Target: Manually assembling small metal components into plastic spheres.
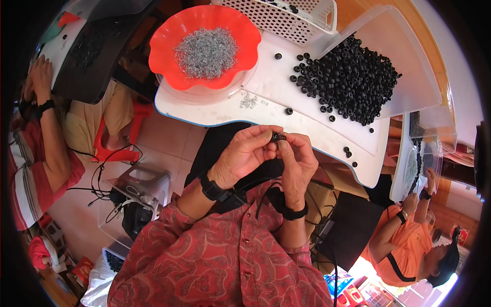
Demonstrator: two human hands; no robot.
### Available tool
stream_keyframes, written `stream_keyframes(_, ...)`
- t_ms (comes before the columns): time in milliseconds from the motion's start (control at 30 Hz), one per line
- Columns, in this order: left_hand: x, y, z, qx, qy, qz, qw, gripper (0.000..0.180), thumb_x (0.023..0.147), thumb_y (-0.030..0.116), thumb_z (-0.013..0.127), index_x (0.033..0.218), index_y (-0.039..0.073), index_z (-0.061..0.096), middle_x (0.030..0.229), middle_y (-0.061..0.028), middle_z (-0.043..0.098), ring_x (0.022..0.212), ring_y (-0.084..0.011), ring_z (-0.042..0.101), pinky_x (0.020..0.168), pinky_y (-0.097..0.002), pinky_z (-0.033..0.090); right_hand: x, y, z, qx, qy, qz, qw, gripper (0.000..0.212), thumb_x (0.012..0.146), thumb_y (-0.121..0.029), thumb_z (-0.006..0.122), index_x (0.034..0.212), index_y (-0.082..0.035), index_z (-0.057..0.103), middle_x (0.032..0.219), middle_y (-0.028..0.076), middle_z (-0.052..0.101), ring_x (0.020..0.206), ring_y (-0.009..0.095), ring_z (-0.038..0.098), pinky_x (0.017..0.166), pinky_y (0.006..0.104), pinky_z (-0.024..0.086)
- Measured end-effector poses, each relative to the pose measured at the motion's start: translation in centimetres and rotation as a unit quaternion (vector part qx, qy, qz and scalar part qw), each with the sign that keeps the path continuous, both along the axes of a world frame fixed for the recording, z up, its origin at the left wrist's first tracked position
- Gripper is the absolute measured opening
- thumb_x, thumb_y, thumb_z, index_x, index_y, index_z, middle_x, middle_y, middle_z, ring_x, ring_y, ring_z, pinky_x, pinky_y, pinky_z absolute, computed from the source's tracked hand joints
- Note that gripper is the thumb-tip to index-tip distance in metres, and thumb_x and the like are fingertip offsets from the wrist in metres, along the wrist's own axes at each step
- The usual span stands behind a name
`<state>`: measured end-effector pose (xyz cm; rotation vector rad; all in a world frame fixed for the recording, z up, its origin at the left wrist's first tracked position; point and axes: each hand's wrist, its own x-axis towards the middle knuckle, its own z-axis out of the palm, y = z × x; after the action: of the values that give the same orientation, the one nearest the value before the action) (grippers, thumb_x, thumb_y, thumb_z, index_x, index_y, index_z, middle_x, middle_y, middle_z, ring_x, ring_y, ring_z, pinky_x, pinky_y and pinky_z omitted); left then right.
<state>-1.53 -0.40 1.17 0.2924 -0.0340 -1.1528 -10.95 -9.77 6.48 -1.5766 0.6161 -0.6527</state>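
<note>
Both my hands meet just off the near edge of the white table (204, 112). Pinched between the fingertips of my left hand (244, 151) is a small round black part (276, 136). My right hand (297, 161) closes its thumb and finger at the same spot; whether it grips this part or another tiny piece is hidden by the fingers. Beyond, a large pile of black round parts (353, 77) spills from a clear plastic bin (414, 66). To the left, a red wavy-rimmed bowl (164, 46) holds many small clear pieces (207, 52).
A white perforated basket (281, 20) stands at the back. Loose clear pieces (249, 100) and several stray black parts lie near the table edge. People work at left (36, 158) and at right, in an orange shirt (394, 245). A grey plastic stool (146, 184) and cables are at lower left.
</note>
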Motion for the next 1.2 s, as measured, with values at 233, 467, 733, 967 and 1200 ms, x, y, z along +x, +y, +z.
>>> stream_keyframes(233,-0.08,-0.01,0.19,0.015,0.002,0.012,1.000,0.028,0.098,0.013,0.055,0.121,-0.003,0.059,0.085,-0.0061,0.063,0.075,-0.0132,0.061,0.073,-0.0255,0.052,0.15,0.25,-0.17,0.002,-0.013,-0.005,1.000,0.010,0.090,0.002,0.063,0.100,0.002,0.065,0.099,0.004,0.057,0.083,0.009,0.058,0.069,0.0210,0.049)
stream_keyframes(467,-0.04,0.12,0.50,0.026,-0.018,0.021,0.999,0.028,0.098,0.012,0.054,0.121,-0.002,0.059,0.086,-0.0061,0.063,0.075,-0.0129,0.061,0.073,-0.0249,0.052,0.18,0.31,-0.29,0.006,-0.009,-0.010,1.000,0.010,0.089,0.002,0.063,0.100,0.002,0.065,0.099,0.004,0.057,0.082,0.009,0.057,0.069,0.0214,0.049)
stream_keyframes(733,-0.21,0.04,0.53,0.046,-0.031,0.026,0.998,0.026,0.098,0.012,0.054,0.120,-0.002,0.060,0.087,-0.0057,0.063,0.076,-0.0122,0.061,0.073,-0.0246,0.052,0.11,0.28,-0.30,0.004,-0.017,-0.014,1.000,0.010,0.089,0.004,0.062,0.098,0.002,0.064,0.099,0.004,0.057,0.085,0.010,0.057,0.070,0.0216,0.049)
stream_keyframes(967,-0.32,0.00,0.26,0.037,-0.037,0.026,0.998,0.026,0.098,0.012,0.054,0.119,-0.002,0.061,0.090,-0.0051,0.063,0.078,-0.0111,0.059,0.074,-0.0249,0.051,-0.24,0.00,-0.81,-0.060,0.006,-0.008,0.998,0.008,0.090,0.002,0.061,0.097,0.001,0.063,0.099,0.004,0.057,0.085,0.010,0.057,0.073,0.0225,0.048)
stream_keyframes(1200,-0.14,0.05,-0.03,0.001,-0.001,0.013,1.000,0.027,0.098,0.013,0.055,0.120,-0.002,0.060,0.091,-0.0048,0.062,0.079,-0.0108,0.059,0.073,-0.0249,0.051,-0.18,0.45,-0.60,0.007,-0.004,-0.017,1.000,0.009,0.089,0.002,0.061,0.098,0.002,0.061,0.098,0.005,0.057,0.086,0.010,0.057,0.074,0.0230,0.047)
